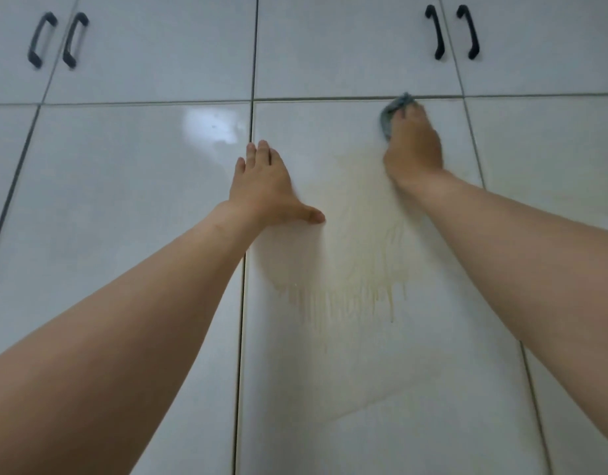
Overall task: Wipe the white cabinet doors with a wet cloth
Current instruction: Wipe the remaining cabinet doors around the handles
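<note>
Flat left hand braces the cabinet door; right hand grips the cloth beneath its fingers.

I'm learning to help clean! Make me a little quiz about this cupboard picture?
1. True or false: the left hand holds the cloth.
2. Where is the cloth on the door? A) near the top edge B) at the bottom
3. Fill in: yellowish drips run ____ the hands.

Key
1. False: the right hand grips it; the left lies flat on the door.
2. A
3. below
</note>
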`<action>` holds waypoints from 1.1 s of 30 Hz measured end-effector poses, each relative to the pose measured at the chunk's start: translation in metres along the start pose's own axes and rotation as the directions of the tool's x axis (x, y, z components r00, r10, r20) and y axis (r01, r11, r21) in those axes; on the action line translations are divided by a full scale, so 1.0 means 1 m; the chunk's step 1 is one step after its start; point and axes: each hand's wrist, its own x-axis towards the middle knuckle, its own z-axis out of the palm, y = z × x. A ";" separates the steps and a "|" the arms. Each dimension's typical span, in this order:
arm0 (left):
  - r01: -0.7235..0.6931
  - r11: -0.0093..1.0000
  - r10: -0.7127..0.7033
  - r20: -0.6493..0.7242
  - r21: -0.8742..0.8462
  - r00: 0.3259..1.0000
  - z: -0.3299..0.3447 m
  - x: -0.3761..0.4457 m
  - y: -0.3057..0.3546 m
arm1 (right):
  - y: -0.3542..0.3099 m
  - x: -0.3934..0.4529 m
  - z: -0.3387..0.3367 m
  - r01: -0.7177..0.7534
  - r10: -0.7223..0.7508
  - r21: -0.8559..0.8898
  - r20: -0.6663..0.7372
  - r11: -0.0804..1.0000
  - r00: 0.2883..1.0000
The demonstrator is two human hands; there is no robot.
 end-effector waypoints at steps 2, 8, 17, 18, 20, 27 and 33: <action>0.012 1.000 -0.012 -0.001 0.015 1.000 -0.001 0.000 0.002 | -0.038 -0.021 0.016 0.276 -0.275 0.008 0.117 0.961 0.954; 0.010 1.000 -0.011 0.030 0.014 0.999 -0.003 -0.004 0.003 | 0.034 -0.028 -0.003 0.196 -0.205 -0.123 -0.070 0.973 0.976; -0.009 1.000 0.008 0.028 0.026 1.000 0.007 -0.036 -0.030 | -0.044 -0.042 0.004 0.301 -0.300 -0.022 0.058 0.953 0.952; -0.030 0.999 0.029 0.029 0.031 0.999 0.007 -0.037 -0.033 | -0.059 -0.047 0.013 0.506 -0.501 0.010 0.151 0.863 0.852; -0.067 0.997 0.066 0.025 0.032 0.998 0.007 -0.036 -0.040 | -0.073 -0.037 0.021 0.663 -0.644 -0.008 0.230 0.749 0.730; -0.102 0.995 0.101 -0.009 -0.025 0.995 0.012 -0.036 -0.048 | -0.110 0.015 0.028 0.190 -0.190 0.004 -0.029 0.982 0.981; -0.116 0.993 0.114 -0.047 -0.037 0.992 0.011 -0.036 -0.048 | -0.146 -0.039 0.038 0.647 -0.654 0.094 0.087 0.756 0.752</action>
